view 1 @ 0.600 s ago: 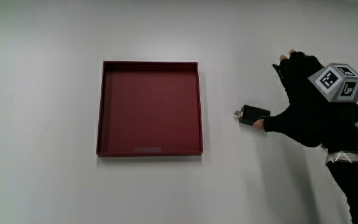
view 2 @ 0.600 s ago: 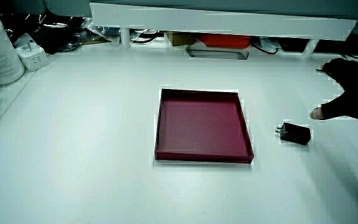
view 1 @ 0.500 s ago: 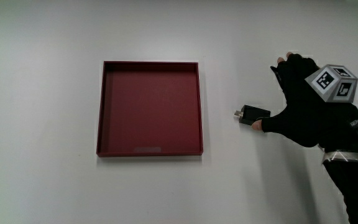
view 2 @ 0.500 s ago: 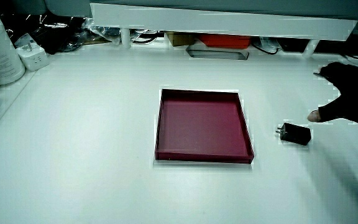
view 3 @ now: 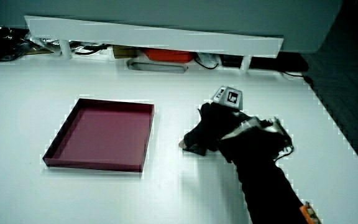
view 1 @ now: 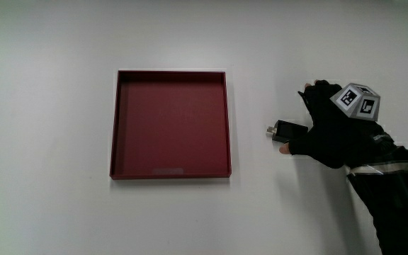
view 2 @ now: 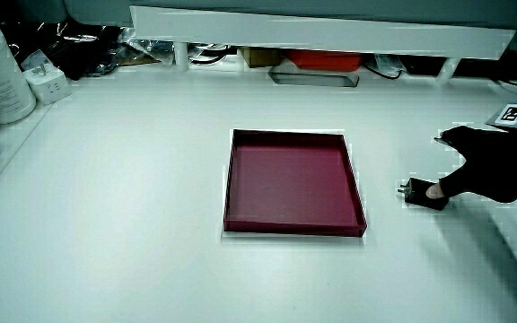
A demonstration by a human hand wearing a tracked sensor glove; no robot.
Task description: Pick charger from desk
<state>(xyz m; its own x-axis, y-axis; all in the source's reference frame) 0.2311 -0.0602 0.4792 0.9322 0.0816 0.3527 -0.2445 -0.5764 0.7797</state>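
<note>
The fingers [view 1: 309,95] stand apart, with the thumb tip just touching the charger [view 1: 287,132] at its side nearer the person; they have not closed on it. The hand [view 1: 331,131] hangs over the charger's end at 3 o'clock, forearm trailing toward 5 o'clock. The charger lies flat on the white counter [view 1: 62,212], near the red tray [view 1: 117,120] at the tray's 3 o'clock, apart from it, with its metal prongs pointing at the tray. By its looks it is a small, stiff, boxy block, probably light and somewhat smooth-sided. A pinch across its two long flanks, away from the prongs, seems the surest hold.
</note>
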